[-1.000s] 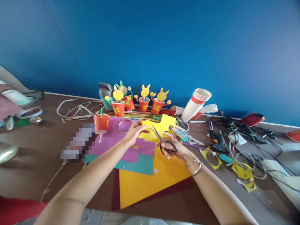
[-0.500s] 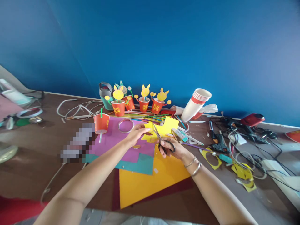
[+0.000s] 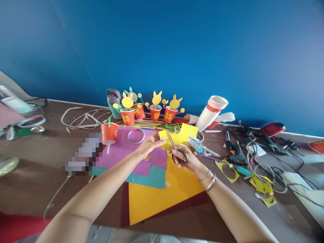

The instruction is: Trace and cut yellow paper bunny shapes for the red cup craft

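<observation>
My left hand [image 3: 151,145] pinches the left end of a piece of yellow paper [image 3: 189,131] above the table's middle. In my right hand [image 3: 186,158] is a pair of scissors [image 3: 180,156], my fingers through the dark handles. The blades point up and away and meet the yellow paper close to my left fingertips. Below my hands lie purple [image 3: 131,155], teal [image 3: 154,177] and orange-yellow [image 3: 162,202] sheets. A roll of tape [image 3: 136,135] rests on the purple sheet, left of my left hand. Small yellow cut pieces [image 3: 147,158] lie near it.
Red paper cups with yellow rabbit figures [image 3: 155,112] stand along the wall. Another red cup [image 3: 109,133] with a green straw is at left. A leaning stack of paper cups [image 3: 212,111] stands behind my right hand. A glue gun [image 3: 238,153], cords and paper scraps [image 3: 227,170] lie at right.
The yellow paper has shifted slightly right and turned a little. My left hand has moved slightly right with it. The scissors have stayed at the paper's edge.
</observation>
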A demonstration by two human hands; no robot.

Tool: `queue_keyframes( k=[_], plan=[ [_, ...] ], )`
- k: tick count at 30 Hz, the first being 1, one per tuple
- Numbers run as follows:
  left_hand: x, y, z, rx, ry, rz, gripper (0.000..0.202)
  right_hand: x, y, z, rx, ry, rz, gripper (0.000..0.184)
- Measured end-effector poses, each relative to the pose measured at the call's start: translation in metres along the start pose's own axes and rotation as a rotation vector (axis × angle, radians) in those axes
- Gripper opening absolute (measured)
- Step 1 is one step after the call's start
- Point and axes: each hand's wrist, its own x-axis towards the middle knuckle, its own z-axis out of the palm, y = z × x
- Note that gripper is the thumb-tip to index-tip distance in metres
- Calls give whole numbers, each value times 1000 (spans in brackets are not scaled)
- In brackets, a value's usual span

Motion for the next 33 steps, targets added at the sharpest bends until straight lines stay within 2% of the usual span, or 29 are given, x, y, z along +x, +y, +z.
queue_keyframes(
  k=[4, 6, 12, 17, 23, 33],
  plan=[
    [-2, -3, 5, 97, 188, 78, 37, 0, -1, 5, -48, 17, -32, 40],
    [-3, -4, 6, 121, 214, 108, 34, 0, -2, 6, -56, 16, -33, 39],
    [-3, -2, 1, 154, 133, 78, 30, 1, 1, 3, -71, 48, 3, 39],
    [0, 2, -4, 141, 80, 31, 29, 3, 2, -2, -49, 20, 20, 41],
    [0, 5, -4, 133, 88, -5, 32, 4, 3, -4, -43, 4, 21, 41],
    [-1, 6, 0, 161, 128, 25, 35, 4, 3, -2, -74, 43, 4, 42]
  ],
)
